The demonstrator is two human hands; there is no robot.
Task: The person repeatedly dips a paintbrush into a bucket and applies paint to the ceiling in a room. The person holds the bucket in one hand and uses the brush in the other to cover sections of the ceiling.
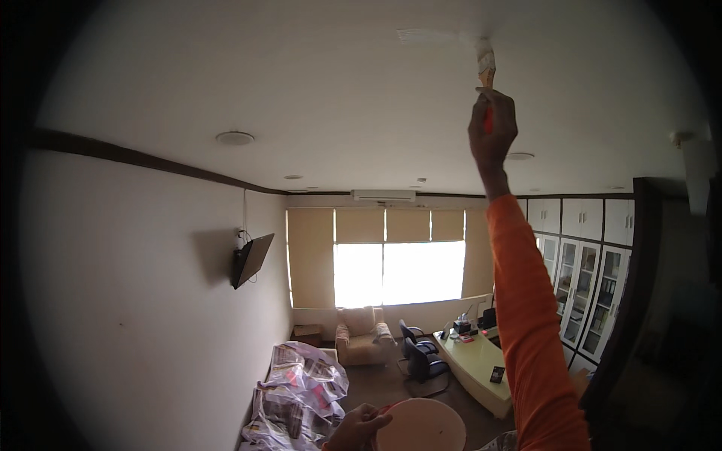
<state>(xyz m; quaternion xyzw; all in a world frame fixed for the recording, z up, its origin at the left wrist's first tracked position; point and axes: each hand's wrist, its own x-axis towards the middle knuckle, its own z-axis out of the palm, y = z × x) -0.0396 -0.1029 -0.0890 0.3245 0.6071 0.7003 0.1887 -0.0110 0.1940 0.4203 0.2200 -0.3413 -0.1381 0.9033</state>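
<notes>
1. I see the person's right hand lifted high, fingers clamped round the red handle of a paintbrush.
2. The paintbrush points up, its tip at the ceiling; a pale streak runs across the surface there, to the left of the tip.
3. An orange sleeve covers the raised right arm up to the wrist.
4. Low down, the left hand is closed on the left edge of a round pale object; whether that is a lid or a full container, I can't tell. A bit of red shows by the fingers.
5. Beyond the left hand, crumpled plastic sheeting lies heaped along the left wall, near a beige armchair.
6. Dark chairs stand beside a pale table, which carries a few small items.
7. A screen hangs on the left wall, a bright window fills the far side, and glass-doored cabinets line the right.
</notes>
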